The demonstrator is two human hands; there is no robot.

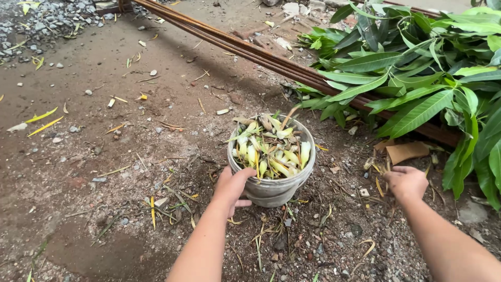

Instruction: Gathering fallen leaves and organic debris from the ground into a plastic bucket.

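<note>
We crouch over bare, damp ground (94,156) strewn with grit, twigs and yellowed leaf scraps, and our two hands are well apart. Our left hand (232,188) rests against the near-left side of a grey bucket (274,190), thumb hooked up toward the rim and fingers curled round the wall; it looks like a steadying hold, keeping the bucket from tipping on the uneven soil, though we cannot tell how firmly it grips. The bucket stands upright in the middle of the ground and is filled to its brim with pale yellow-green husks and trimmed leaf bits (271,149), piled loosely so that a few stick up over the edge. Our right hand (406,183) is out to the right, closed in a loose fist around a few dry brown stalks (383,175) that poke out of its left side, just above the littered soil; more scraps lie near it, among them a flat brown piece like cardboard (407,151). Beyond that hand, toward the far right corner, a heap of long fresh green leaves (417,68) lies on a bundle of rusty steel rods (229,44) that runs diagonally from the far left down to the right. A patch of grey gravel (47,21) fills the far left corner.
</note>
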